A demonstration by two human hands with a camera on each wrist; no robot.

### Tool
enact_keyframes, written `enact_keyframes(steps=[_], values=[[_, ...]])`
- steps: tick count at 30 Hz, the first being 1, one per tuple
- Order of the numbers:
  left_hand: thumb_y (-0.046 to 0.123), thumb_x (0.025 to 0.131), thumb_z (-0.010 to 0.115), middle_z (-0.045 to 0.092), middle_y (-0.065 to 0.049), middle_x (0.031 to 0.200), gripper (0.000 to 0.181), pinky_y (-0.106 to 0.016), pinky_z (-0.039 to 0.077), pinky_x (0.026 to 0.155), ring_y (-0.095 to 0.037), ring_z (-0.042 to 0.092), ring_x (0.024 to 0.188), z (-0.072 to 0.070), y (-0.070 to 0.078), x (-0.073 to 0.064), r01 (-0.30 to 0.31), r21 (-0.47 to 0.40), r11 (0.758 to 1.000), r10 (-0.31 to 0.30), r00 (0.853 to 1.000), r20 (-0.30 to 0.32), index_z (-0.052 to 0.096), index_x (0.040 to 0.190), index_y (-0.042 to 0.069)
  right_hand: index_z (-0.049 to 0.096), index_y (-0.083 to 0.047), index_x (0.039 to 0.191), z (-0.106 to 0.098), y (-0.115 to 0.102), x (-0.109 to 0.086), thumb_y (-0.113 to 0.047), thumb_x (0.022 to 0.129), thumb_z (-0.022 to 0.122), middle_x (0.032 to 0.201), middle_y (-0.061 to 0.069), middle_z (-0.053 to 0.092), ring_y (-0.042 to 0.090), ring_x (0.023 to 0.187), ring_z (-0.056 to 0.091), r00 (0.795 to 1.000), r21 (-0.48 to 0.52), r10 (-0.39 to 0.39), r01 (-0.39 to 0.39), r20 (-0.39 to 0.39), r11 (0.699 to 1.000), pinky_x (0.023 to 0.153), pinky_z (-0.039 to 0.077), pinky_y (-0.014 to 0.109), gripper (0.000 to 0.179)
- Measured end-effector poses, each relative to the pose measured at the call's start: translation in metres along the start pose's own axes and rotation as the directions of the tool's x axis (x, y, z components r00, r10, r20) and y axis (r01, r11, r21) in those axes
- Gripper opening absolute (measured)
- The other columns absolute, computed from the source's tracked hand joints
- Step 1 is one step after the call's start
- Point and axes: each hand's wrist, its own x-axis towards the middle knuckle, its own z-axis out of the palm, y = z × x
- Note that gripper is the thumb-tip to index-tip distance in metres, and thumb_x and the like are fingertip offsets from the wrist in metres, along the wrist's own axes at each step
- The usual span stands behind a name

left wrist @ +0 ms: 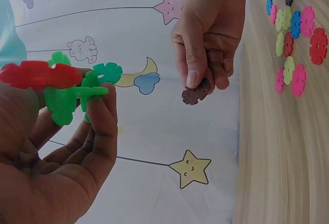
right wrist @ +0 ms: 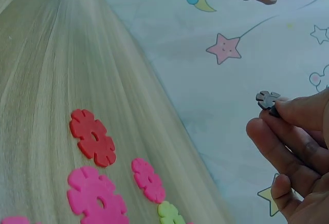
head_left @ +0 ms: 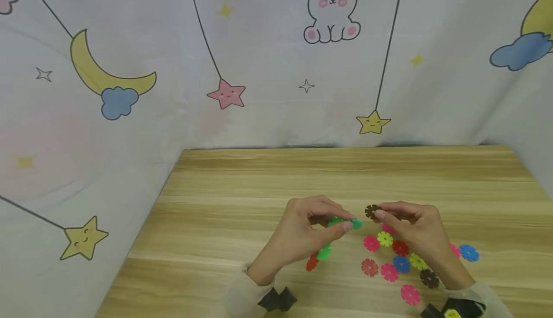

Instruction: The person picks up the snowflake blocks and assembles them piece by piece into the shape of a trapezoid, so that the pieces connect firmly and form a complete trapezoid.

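Slippage seems the likeliest trouble: the right hand (head_left: pixel 414 224) pinches a brown disc (head_left: pixel 370 211) by one side above the table (head_left: pixel 259 179), near the joined green discs (left wrist: pixel 60 113) grasped by the left hand (head_left: pixel 308 224), so a slight twist could drop it among the loose discs (head_left: pixel 390 272), while too hard a squeeze might loosen the green ones. The left wrist view shows green pieces set crosswise beside a red disc (left wrist: pixel 41 75), an arrangement the left hand partly hides in the head view.

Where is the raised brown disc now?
In the head view, the brown disc is pinched by the right hand, just right of the green pieces in the left hand.
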Motion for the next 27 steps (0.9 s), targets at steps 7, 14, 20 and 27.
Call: enact_keyframes(steps=[7,14,20,27], values=[[0.013,0.098,0.08,0.082,-0.007,0.105,0.013,-0.028,0.067,0.078,0.003,0.07,0.086,0.0,-0.001,0.0,-0.017,0.0,1.0,0.017,1.0,-0.003,0.085,0.11,0.01,0.08,0.0,0.116,0.001,-0.01,-0.002,-0.01,0.102,0.074,0.094,-0.015,0.084,0.008,0.084,0.079,1.0,0.042,-0.012,0.012,-0.013,0.999,0.065,0.065,0.03,0.019],[0.012,0.097,0.08,0.082,-0.008,0.104,0.012,-0.029,0.067,0.078,0.003,0.07,0.086,-0.001,0.0,0.001,-0.01,-0.004,1.0,0.01,1.0,-0.005,0.085,0.108,0.011,0.079,0.003,0.114,0.001,-0.022,-0.005,-0.004,0.101,0.074,0.093,-0.016,0.083,0.008,0.081,0.079,0.997,0.044,-0.062,0.064,-0.037,0.997,0.064,0.065,0.028,0.016],[0.012,0.098,0.08,0.082,-0.008,0.104,0.013,-0.029,0.067,0.08,0.004,0.07,0.087,-0.001,0.001,0.0,0.005,-0.005,1.0,-0.005,1.0,-0.003,0.085,0.109,0.011,0.079,0.002,0.111,0.0,-0.032,-0.009,-0.001,0.1,0.073,0.091,-0.014,0.083,0.01,0.079,0.079,0.996,0.039,-0.081,0.082,-0.044,0.996,0.069,0.065,0.026,0.013],[0.012,0.097,0.08,0.082,-0.008,0.104,0.013,-0.029,0.067,0.079,0.003,0.07,0.086,0.0,0.001,0.0,0.008,-0.009,1.0,-0.008,1.0,-0.008,0.085,0.109,0.011,0.077,0.004,0.11,-0.002,-0.04,-0.014,0.004,0.099,0.072,0.09,-0.002,0.083,0.018,0.076,0.079,0.997,0.155,-0.081,0.082,-0.011,0.985,0.074,0.066,0.026,0.012]])
